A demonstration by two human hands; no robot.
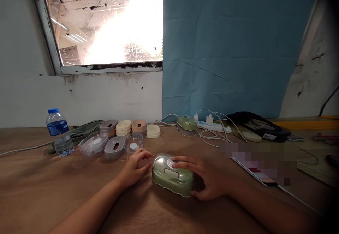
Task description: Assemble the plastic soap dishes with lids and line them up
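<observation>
Fingers of R hand (210, 179) spread: tips on white round sticker (171, 163) atop clear plastic lid (182, 174) of oval green box (169, 188), thumb at box's near R corner. L hand (134, 169) fingers loosely bent, thumb apart, just beside L end; can't tell if touching. Box betw. hands, mid-table (brown wooden table (39, 191)), well off back edge; long axis approx. L–R, R end angled away from back edge. R hand nearer. Twd back edge: grey oval slotted tub (113, 152).

Cannot read round sticker (169, 163) on green case (173, 184), partly covered by right hand (212, 177) | cannot see whole device screen (261, 177) under pixelation
</observation>
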